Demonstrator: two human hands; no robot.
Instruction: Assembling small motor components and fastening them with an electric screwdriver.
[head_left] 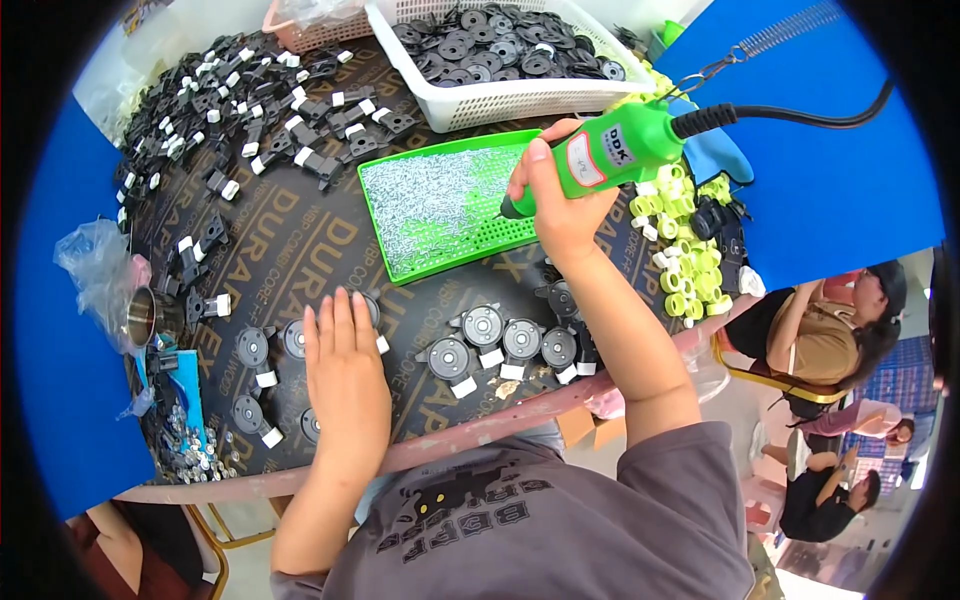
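My right hand (567, 200) is wrapped round a green electric screwdriver (625, 150), whose tip points down into a green tray (388, 262). Small silvery screws (430, 195) cover much of that tray, mostly its left and middle. My left hand (345, 355) lies with fingers stretched out over a few black assemblies with round discs and white ends, partly hiding them. Beside it on the left sits one such assembly (253, 347). To its right is a group of several more, including a disc assembly (483, 325). Nothing shows as gripped in the left hand.
A white basket (470, 108) holds many black discs. Black parts with white ends (300, 130) pile up at far left. Yellow-green rings (690, 275) lie at right. A metal bowl (155, 318) stands at left. A coiled spring (790, 30) suspends the screwdriver. Other people sit at right.
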